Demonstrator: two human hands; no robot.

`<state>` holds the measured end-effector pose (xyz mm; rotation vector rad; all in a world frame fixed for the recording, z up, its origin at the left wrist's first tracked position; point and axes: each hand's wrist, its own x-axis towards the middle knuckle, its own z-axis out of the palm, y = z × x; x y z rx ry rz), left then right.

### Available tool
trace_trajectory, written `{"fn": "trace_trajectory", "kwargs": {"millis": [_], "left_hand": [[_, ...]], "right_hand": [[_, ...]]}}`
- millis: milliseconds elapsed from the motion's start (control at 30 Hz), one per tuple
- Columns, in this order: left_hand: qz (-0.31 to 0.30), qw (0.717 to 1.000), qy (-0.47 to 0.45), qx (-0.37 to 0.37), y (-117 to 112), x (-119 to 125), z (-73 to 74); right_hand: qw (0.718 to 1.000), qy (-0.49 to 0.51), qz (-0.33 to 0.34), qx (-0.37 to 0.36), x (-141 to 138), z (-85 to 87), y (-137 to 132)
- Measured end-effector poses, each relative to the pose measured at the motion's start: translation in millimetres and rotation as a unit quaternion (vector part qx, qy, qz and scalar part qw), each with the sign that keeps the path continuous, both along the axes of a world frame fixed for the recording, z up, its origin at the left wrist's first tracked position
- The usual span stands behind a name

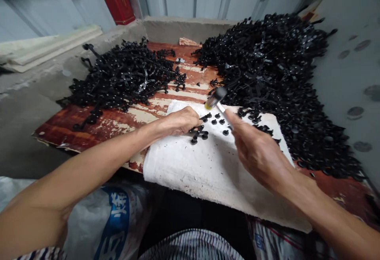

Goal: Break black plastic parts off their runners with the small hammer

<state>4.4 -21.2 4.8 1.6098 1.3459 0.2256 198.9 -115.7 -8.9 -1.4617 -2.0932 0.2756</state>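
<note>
My left hand (184,121) is closed on a black branched plastic piece (199,132) with round knobs, low over a white cloth (190,169). Gripped in my right hand (255,145) is a small hammer (216,99) with a pale handle; its head, dark at one end and yellow at the other, is blurred and hangs above the cloth, just right of my left fingers. Several loose black knob-shaped parts (222,121) lie on the cloth between my hands. The ends of the black piece inside my left fingers are hidden.
A heap of black branched pieces (124,73) covers the left of the worn red board (71,125); a larger black heap (267,62) fills the right. A concrete ledge (190,25) runs behind, with a red box (118,6) near the corner. A grey spotted panel (353,81) stands at right.
</note>
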Motion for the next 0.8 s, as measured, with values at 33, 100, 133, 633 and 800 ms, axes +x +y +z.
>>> {"fn": "trace_trajectory", "kwargs": {"millis": [33,100,133,633,800], "left_hand": [[-0.004,1.000,-0.004,0.003,0,-1,0.9],[-0.024,1.000,-0.013,0.007,-2,-3,3.2],[-0.044,0.999,-0.019,0.012,-3,-4,4.6],[-0.055,0.989,-0.063,0.122,-41,-38,12.1],[-0.084,0.992,-0.052,0.080,-61,-23,12.9]], "right_hand": [[1.000,-0.002,0.004,-0.010,0,1.0,1],[0.999,0.019,0.000,-0.036,0,5.3,3],[0.997,0.049,-0.010,-0.056,-1,8.3,4],[0.842,0.463,-0.130,-0.242,-14,5.1,-28],[0.833,0.482,-0.124,-0.241,-23,-0.7,-34]]}}
